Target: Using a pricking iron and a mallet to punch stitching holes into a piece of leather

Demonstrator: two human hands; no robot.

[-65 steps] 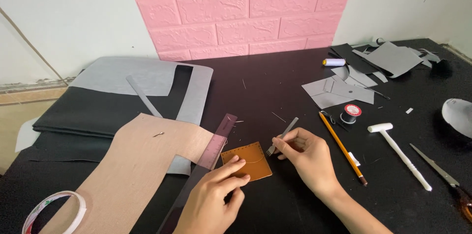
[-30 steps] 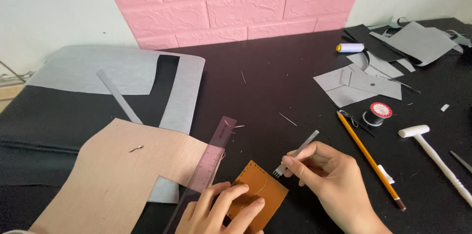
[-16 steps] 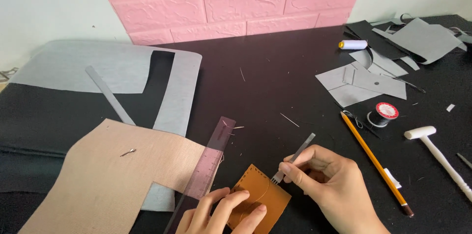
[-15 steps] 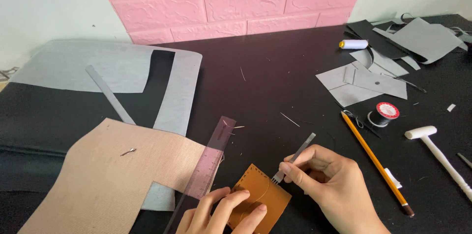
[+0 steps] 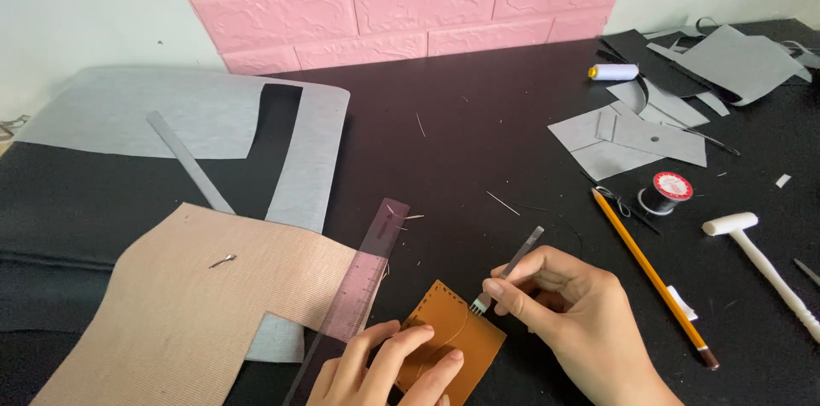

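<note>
Head view: right hand (image 5: 574, 314) has lowered pricking chisel (image 5: 507, 271) onto leather piece (image 5: 450, 339).

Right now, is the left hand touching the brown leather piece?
Touching. The head view shows the left hand with its fingers pressed flat on the brown leather piece, no gap visible.

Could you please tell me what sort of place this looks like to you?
Probably a small leathercraft or hobby worktable set against a wall. The right hand holds a pronged stitching chisel to a tan leather piece, with a white mallet, a thread spool and cut grey sheets nearby.
</note>
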